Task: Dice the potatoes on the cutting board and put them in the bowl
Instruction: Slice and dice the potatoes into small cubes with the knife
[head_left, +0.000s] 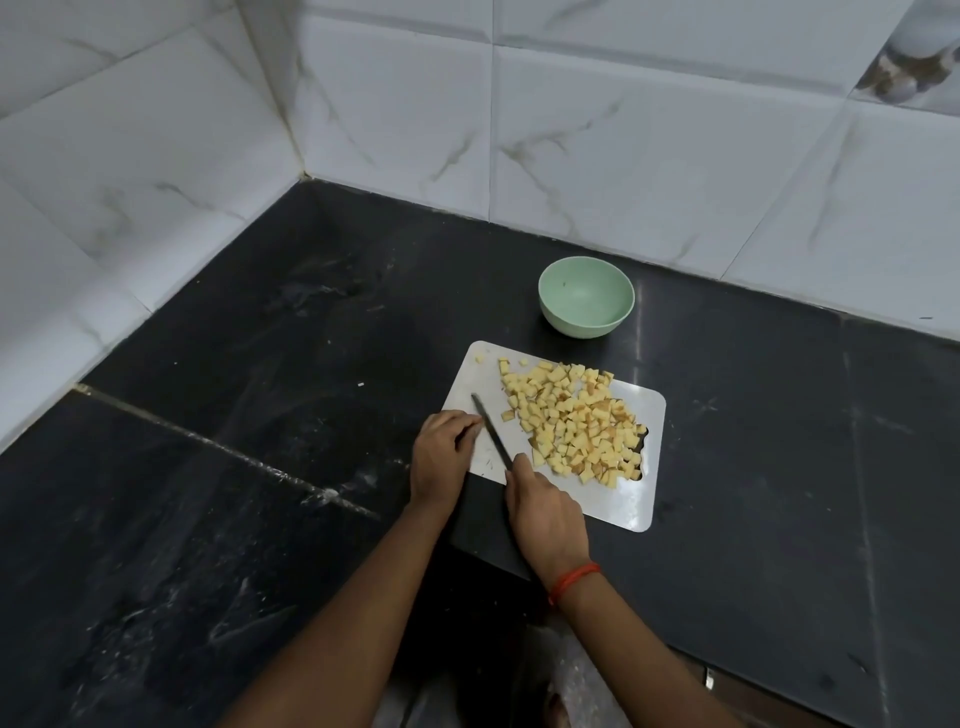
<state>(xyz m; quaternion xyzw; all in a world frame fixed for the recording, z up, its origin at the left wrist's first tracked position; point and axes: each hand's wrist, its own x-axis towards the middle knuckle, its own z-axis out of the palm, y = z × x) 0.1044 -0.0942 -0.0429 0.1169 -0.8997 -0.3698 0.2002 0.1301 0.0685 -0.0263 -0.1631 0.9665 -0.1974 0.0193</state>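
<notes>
Two bare hands work at the near left corner of a pale cutting board (636, 499). The right hand (545, 514) is wrapped round the handle of a dark knife (491, 431), its blade pointing far and left. The left hand (441, 457) sits against the blade with fingers curled; whether it pinches a last scrap or merely touches the steel I cannot tell.

A heap of yellow diced potatoes (571, 423) covers the right half of the board. The dicing looks all but done. The green bowl (582, 325) stands empty just beyond the board's far edge, so the transfer has not begun. The next move calls for gathering the cubes and carrying them over the far edge without spilling any.

The board lies on a black stone counter (260, 364) in a corner of white, marble-veined wall tiles (623, 130).
</notes>
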